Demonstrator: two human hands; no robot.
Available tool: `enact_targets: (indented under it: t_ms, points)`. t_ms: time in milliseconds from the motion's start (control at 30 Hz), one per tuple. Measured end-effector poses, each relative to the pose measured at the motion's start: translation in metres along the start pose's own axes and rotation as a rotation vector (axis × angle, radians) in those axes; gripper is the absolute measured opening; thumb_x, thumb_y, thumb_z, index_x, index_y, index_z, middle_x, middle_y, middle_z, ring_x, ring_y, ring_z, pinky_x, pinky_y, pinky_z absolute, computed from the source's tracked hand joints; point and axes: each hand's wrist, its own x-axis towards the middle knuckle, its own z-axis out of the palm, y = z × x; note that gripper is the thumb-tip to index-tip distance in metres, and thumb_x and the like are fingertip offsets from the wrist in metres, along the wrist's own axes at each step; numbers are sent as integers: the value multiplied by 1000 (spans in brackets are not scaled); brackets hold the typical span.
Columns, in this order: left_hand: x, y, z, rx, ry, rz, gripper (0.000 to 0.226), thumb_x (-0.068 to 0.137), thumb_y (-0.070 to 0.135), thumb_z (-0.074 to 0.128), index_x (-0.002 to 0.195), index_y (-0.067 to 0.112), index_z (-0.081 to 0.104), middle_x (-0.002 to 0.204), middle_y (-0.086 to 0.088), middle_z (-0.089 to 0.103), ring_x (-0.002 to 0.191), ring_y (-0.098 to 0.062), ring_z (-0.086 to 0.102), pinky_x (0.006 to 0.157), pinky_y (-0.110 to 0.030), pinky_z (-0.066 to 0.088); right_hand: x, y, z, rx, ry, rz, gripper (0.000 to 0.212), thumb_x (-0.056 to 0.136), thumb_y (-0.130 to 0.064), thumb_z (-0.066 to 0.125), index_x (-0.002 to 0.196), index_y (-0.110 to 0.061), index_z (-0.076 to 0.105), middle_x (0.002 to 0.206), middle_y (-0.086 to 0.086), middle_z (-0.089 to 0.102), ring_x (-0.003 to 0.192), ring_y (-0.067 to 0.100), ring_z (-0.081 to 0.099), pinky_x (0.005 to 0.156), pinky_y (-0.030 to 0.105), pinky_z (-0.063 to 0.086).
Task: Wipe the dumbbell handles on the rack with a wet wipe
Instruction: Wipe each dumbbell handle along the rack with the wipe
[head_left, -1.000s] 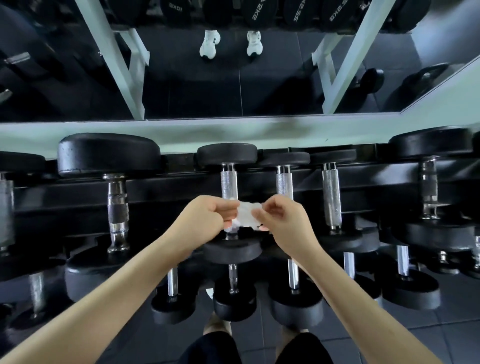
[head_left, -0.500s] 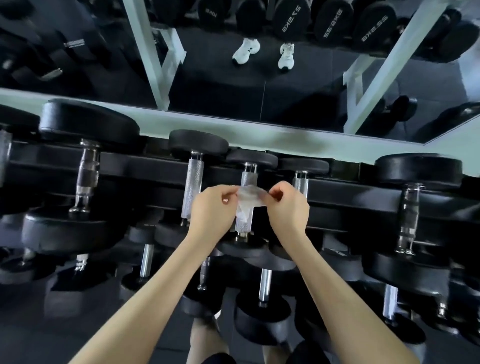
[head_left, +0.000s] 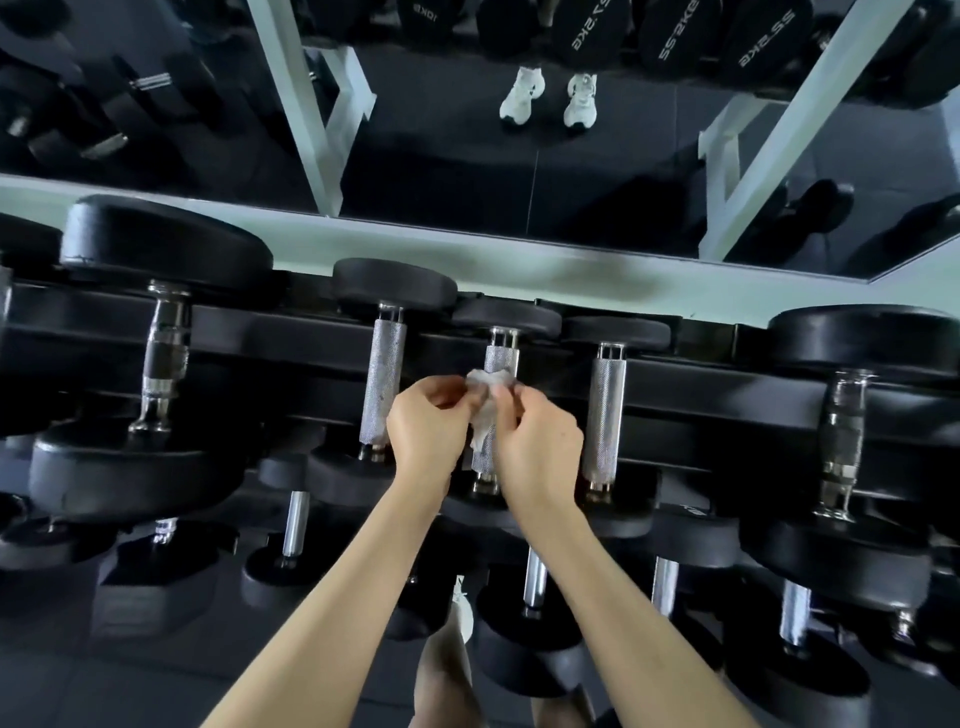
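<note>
A crumpled white wet wipe (head_left: 485, 410) hangs between my two hands, in front of the middle dumbbell handle (head_left: 501, 358) on the top tier of the black rack (head_left: 701, 384). My left hand (head_left: 428, 428) pinches the wipe's left edge and my right hand (head_left: 537, 441) pinches its right edge. The lower part of that knurled handle is hidden behind the wipe and my fingers. Knurled steel handles of neighbouring dumbbells stand to the left (head_left: 383, 382) and right (head_left: 605, 415).
Large black dumbbells sit at the far left (head_left: 163, 364) and far right (head_left: 844, 431) of the top tier. Smaller dumbbells fill the lower tier (head_left: 535, 577). A mirror (head_left: 519, 171) behind the rack reflects white shoes and another rack's frame.
Both hands have drawn closer together, bunching the wipe from a stretched sheet into a crumpled wad. The view has tilted, so the rack sits a little differently in frame.
</note>
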Motion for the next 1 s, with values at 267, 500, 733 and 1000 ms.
enact_targets:
  t_ms: [267,500,733,1000]
  points:
    - [14,-6,0,-199,-266,-124,18,89,19,63,106,14,69,94,2,72,92,-9,68,82,-21,52,-6,0,9,203,-12,141,26,98,-25,46,93,-9,66,71,2,64,53,2,44,57,4,38]
    - [18,15,27,-186,-14,-54,21,82,26,71,99,16,73,84,2,75,82,-9,70,84,-35,56,18,-19,6,292,128,175,43,99,-18,43,57,-26,45,50,-11,47,46,0,47,47,12,33]
    - [15,11,16,-69,-122,-23,32,85,29,69,112,12,68,85,5,73,83,-12,70,80,-33,56,14,-11,3,301,31,172,34,100,-24,45,68,-18,53,52,-9,47,44,1,47,47,11,34]
    - [17,20,23,-171,-125,-62,25,87,25,67,106,10,70,85,1,73,85,-13,69,81,-30,54,37,-14,3,310,36,201,34,96,-29,52,65,-16,58,52,-9,48,47,5,40,46,14,33]
